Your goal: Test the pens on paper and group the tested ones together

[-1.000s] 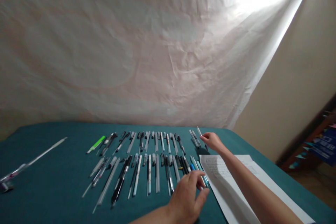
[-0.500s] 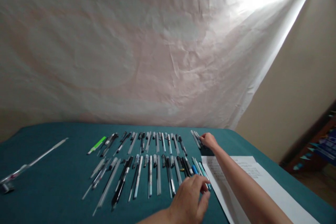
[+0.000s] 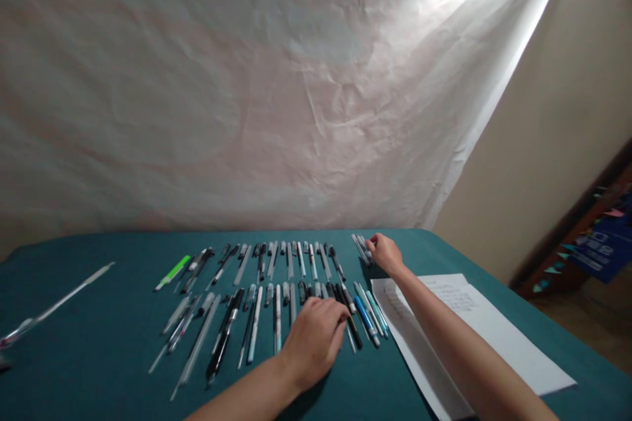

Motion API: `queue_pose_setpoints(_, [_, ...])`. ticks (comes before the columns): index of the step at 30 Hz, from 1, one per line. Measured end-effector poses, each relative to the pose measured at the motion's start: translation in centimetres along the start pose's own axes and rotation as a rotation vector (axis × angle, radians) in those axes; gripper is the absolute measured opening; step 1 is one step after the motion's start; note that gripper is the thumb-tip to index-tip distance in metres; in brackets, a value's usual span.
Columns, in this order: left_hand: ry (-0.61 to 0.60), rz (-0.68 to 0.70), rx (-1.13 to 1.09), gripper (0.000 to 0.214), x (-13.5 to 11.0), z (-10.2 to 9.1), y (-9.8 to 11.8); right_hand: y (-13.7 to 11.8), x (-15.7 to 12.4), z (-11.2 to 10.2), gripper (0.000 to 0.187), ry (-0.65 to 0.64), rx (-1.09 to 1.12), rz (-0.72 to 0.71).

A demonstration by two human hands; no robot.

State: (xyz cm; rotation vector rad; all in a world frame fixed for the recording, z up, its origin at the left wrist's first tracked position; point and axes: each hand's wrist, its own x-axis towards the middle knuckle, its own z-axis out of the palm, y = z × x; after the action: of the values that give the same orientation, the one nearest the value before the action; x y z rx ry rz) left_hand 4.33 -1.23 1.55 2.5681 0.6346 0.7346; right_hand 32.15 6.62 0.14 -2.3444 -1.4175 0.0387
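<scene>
My right hand [image 3: 385,253] reaches to the far right of the table, its fingers pinched at a small group of clear pens [image 3: 360,248]. The fingertips partly cover the rightmost pen there. Over the front row of pens hangs my left hand [image 3: 316,341], fingers curled down and together; what they hold, if anything, is hidden beneath. Just right of it lie a black pen [image 3: 354,332], a blue pen [image 3: 368,321] and a teal pen [image 3: 377,311]. White-blue pens [image 3: 255,325] and a black pen [image 3: 224,342] lie to its left.
A back row of pens and caps [image 3: 290,260] runs across the green tablecloth, with a bright green highlighter [image 3: 172,273] at its left end. Written paper sheets [image 3: 498,329] lie under my right forearm. A long, thin clear item [image 3: 64,302] rests far left. Pale cloth [image 3: 247,112] hangs behind.
My left hand has moved left and slightly away from me over the front row, uncovering the blue and black pens. My right hand stays by the clear pens. The view has shifted slightly.
</scene>
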Motion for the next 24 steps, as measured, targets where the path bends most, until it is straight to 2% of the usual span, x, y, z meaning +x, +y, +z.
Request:
queue_pose_setpoints(6, [0.044, 0.038, 0.025, 0.017, -0.6, 0.2, -0.5, -0.2, -6.7, -2.5, 0.021, -0.218, 0.048, -0.215])
queue_pose_setpoints(11, [0.038, 0.037, 0.038, 0.016, -0.7, 0.6, -0.6, 0.4, -12.1, -3.2, 0.030, -0.290, 0.076, -0.342])
queue_pose_setpoints(17, [0.028, 0.065, 0.037, 0.017, -0.7, 0.6, -0.7, 0.3, -13.0, -2.2, 0.036, -0.319, 0.061, -0.285])
queue_pose_setpoints(24, [0.019, 0.103, 0.037, 0.018, -0.6, 0.8, -0.7, 0.0, -13.1, -1.7, 0.036, -0.258, -0.017, -0.266])
